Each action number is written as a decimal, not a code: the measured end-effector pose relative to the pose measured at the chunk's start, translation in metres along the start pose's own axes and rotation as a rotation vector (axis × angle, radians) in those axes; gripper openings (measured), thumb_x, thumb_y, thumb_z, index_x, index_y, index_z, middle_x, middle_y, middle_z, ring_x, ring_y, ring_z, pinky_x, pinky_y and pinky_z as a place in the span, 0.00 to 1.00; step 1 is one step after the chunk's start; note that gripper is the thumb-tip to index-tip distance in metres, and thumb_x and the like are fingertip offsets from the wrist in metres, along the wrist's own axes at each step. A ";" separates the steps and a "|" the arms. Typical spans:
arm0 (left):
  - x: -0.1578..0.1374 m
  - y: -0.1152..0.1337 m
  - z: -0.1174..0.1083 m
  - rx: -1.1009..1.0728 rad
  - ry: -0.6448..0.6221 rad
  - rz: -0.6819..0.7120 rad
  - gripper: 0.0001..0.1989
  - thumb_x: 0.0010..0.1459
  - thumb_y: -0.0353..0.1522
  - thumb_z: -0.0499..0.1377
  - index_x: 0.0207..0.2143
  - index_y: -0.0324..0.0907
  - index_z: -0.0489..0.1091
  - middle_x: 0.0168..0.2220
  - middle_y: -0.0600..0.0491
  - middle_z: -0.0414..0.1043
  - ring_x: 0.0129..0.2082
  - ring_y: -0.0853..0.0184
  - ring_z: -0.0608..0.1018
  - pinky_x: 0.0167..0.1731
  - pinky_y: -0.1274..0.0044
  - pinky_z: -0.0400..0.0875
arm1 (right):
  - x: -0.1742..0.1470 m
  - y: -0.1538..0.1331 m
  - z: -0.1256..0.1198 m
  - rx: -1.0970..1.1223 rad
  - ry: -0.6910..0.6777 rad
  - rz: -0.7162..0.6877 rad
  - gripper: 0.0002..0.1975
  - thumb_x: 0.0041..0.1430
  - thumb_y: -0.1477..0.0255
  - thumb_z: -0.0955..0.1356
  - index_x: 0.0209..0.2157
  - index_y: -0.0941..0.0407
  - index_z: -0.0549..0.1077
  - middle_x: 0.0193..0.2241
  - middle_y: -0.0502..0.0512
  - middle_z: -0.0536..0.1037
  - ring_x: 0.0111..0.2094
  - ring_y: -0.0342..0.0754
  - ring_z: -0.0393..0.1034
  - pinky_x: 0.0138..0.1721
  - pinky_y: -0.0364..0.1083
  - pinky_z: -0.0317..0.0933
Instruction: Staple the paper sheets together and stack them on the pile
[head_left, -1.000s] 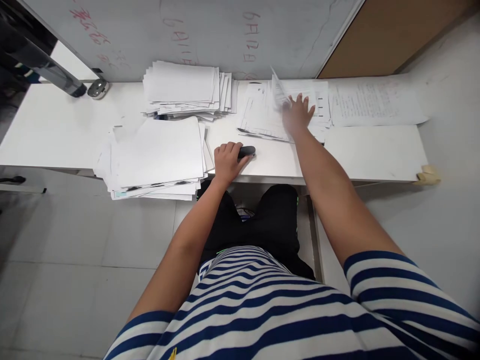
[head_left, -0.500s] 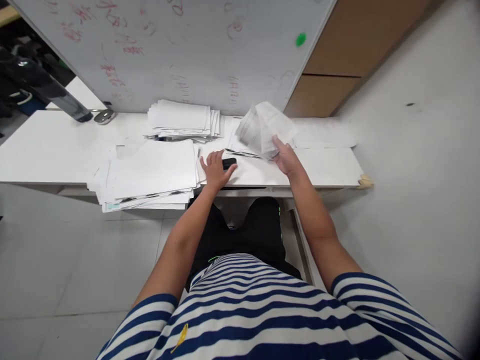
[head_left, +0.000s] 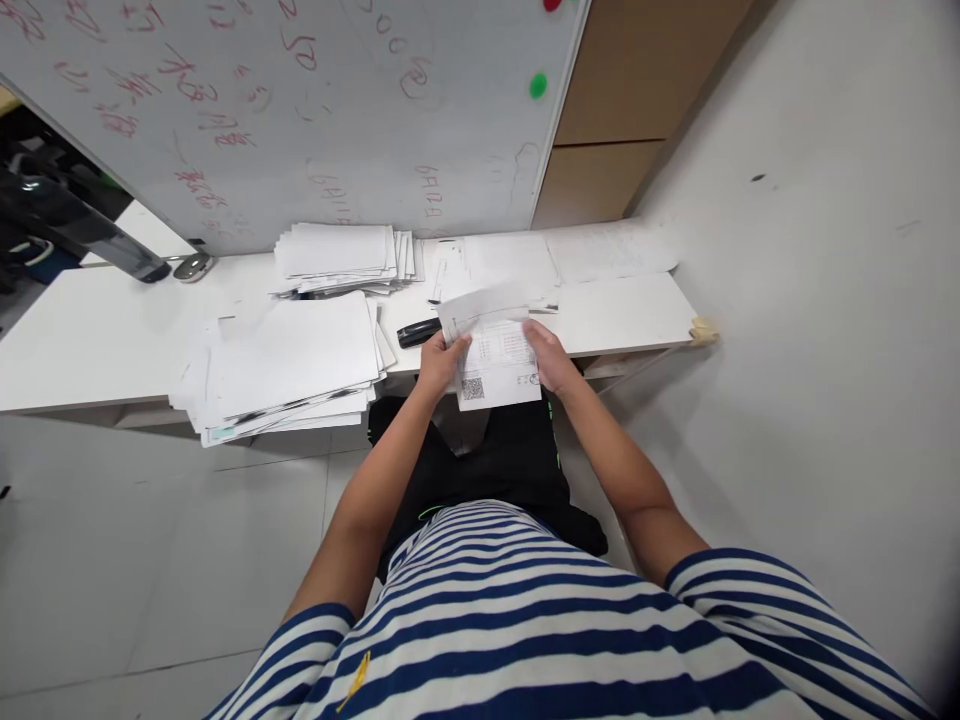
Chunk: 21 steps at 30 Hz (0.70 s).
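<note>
Printed paper sheets (head_left: 499,350), the front one bearing a QR code near its lower left corner, are held up at the desk's front edge. My left hand (head_left: 442,362) pinches their left side, thumb on top. On the right side, my right hand (head_left: 551,358) grips them by the edge. A black stapler-like object (head_left: 418,333) lies on the desk just left of the sheets, close to my left fingers. Behind the held sheets lies a flat pile of papers (head_left: 502,262). How many sheets I hold cannot be made out.
A large paper stack (head_left: 292,350) overhangs the desk's front edge at left, with another stack (head_left: 337,250) behind it. A computer mouse (head_left: 193,266) and a dark bottle (head_left: 97,225) are at far left. A whiteboard (head_left: 300,130) stands behind the white desk (head_left: 112,330).
My right hand has brought the sheets left and toward me. My left hand has left the black object and taken hold of the sheets' left side. The view has shifted right.
</note>
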<state>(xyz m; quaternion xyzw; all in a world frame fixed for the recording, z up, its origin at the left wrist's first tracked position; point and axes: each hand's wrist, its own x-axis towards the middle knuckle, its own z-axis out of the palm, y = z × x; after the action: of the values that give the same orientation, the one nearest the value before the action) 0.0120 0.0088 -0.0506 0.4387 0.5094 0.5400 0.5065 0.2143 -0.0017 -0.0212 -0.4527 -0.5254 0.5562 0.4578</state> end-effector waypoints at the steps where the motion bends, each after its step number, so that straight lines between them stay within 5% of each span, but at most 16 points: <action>1: 0.001 0.003 0.001 0.018 0.021 -0.003 0.20 0.50 0.48 0.68 0.35 0.41 0.75 0.34 0.51 0.79 0.36 0.63 0.79 0.36 0.71 0.74 | 0.000 0.002 0.000 -0.020 0.030 -0.030 0.32 0.53 0.40 0.66 0.49 0.47 0.74 0.44 0.55 0.82 0.50 0.57 0.76 0.51 0.58 0.71; 4: 0.001 0.028 0.005 0.050 0.042 0.067 0.23 0.55 0.53 0.62 0.32 0.42 0.74 0.31 0.51 0.78 0.36 0.63 0.79 0.35 0.71 0.74 | 0.000 -0.010 -0.002 -0.108 0.155 -0.138 0.27 0.53 0.44 0.69 0.44 0.49 0.76 0.42 0.54 0.82 0.49 0.58 0.76 0.52 0.58 0.70; 9: 0.008 0.065 0.006 0.046 -0.153 0.322 0.25 0.50 0.50 0.68 0.45 0.45 0.74 0.43 0.49 0.79 0.47 0.59 0.80 0.46 0.68 0.75 | -0.002 -0.052 -0.007 -0.301 0.275 -0.286 0.26 0.57 0.45 0.67 0.50 0.44 0.74 0.50 0.52 0.79 0.58 0.59 0.68 0.57 0.58 0.67; 16: 0.017 0.022 -0.004 0.146 -0.009 0.307 0.20 0.51 0.47 0.67 0.38 0.42 0.75 0.38 0.50 0.79 0.43 0.61 0.79 0.43 0.72 0.72 | 0.004 -0.018 -0.012 -0.480 0.128 -0.406 0.21 0.61 0.48 0.64 0.46 0.45 0.78 0.51 0.54 0.79 0.56 0.56 0.71 0.60 0.56 0.64; 21: 0.005 0.025 0.001 0.308 0.049 0.438 0.18 0.59 0.48 0.61 0.38 0.43 0.76 0.37 0.51 0.79 0.40 0.62 0.78 0.40 0.74 0.70 | 0.003 -0.004 -0.002 -0.565 0.366 -0.493 0.26 0.64 0.47 0.59 0.45 0.49 0.77 0.45 0.57 0.81 0.50 0.56 0.75 0.56 0.55 0.66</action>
<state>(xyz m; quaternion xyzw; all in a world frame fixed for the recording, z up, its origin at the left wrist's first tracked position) 0.0103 0.0149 -0.0262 0.5972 0.4904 0.5633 0.2923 0.2163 0.0017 -0.0174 -0.5125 -0.6600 0.1743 0.5209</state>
